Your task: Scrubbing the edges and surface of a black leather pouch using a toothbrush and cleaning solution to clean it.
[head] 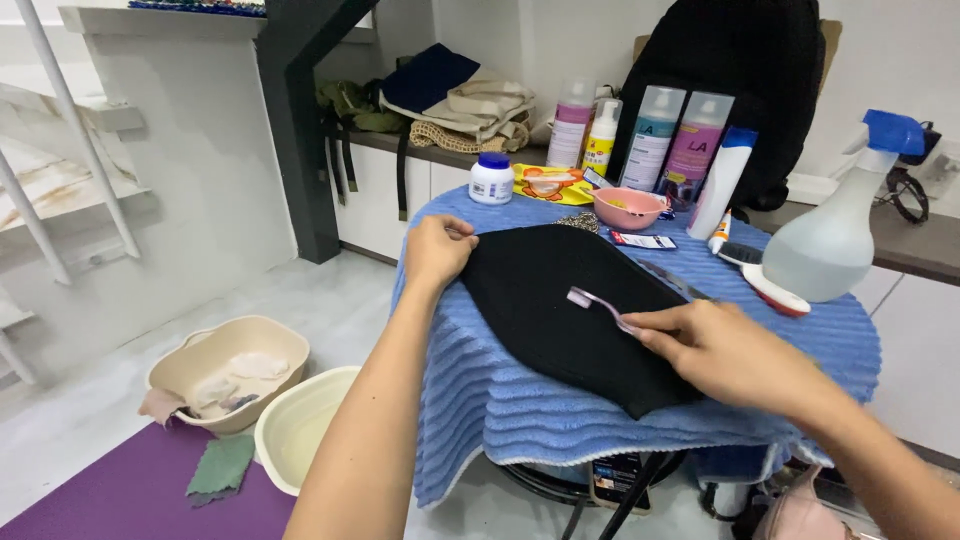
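A black knitted cloth [560, 300] lies flat on a small table covered with a ribbed blue towel [500, 400]. My left hand [438, 250] pinches the cloth's far left corner and holds it down. A pale pink toothbrush [595, 305] is gripped by its handle in my right hand [715, 350], its bristle head resting on the middle of the black cloth.
At the table's back stand a white jar with a blue lid [491, 178], a pink bowl [628, 207], several bottles [650, 135], a white tube [722, 180] and a spray bottle [835, 225]. Two beige basins [290, 420] and a purple mat [150, 490] are on the floor at left.
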